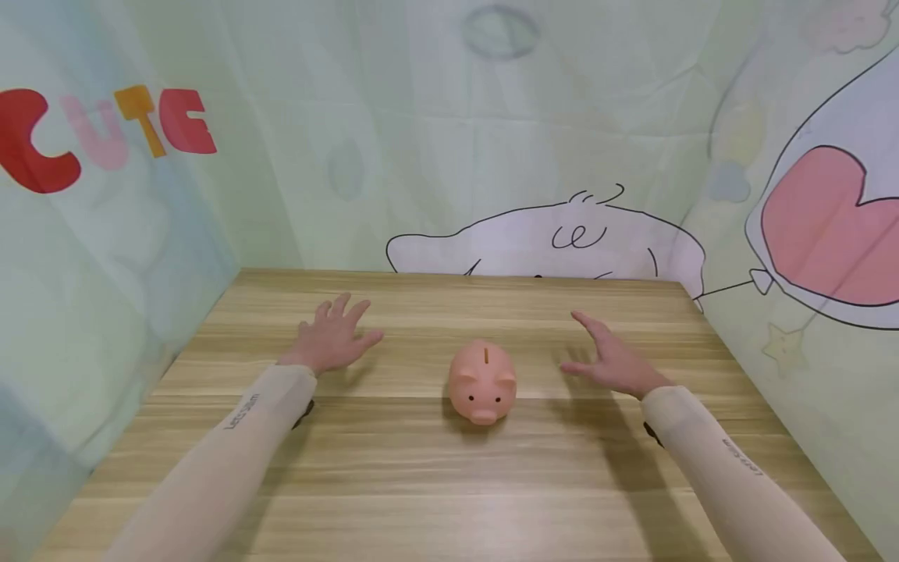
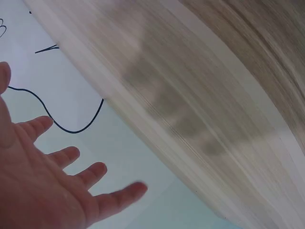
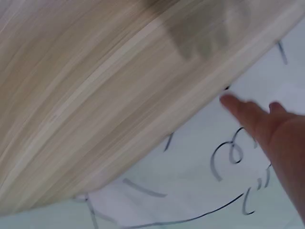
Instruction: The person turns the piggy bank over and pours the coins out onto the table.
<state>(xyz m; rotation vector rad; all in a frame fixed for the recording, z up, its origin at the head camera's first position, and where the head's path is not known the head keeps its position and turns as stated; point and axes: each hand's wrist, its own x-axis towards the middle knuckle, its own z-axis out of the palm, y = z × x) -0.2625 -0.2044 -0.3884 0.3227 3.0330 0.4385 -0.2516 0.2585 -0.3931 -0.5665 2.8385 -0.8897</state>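
Observation:
A pink piggy bank [image 1: 482, 382] stands upright near the middle of the table, its snout toward me and a coin slot on top of its back. To its left, my left hand [image 1: 330, 337] hovers above the wood with fingers spread, holding nothing. On the other side my right hand [image 1: 616, 361] is held in the air, thumb and fingers apart, also holding nothing. Neither hand touches the piggy bank. In the left wrist view the left palm [image 2: 43, 186] shows with its fingers extended. The right hand [image 3: 271, 129] is partly cut off in the right wrist view.
The wood-grain table [image 1: 449, 492] is bounded by a pale printed cloth [image 1: 302, 156] at the back and both sides. It bears colourful letters [image 1: 184, 121], a dog drawing [image 1: 534, 242] and a heart balloon print [image 1: 829, 226].

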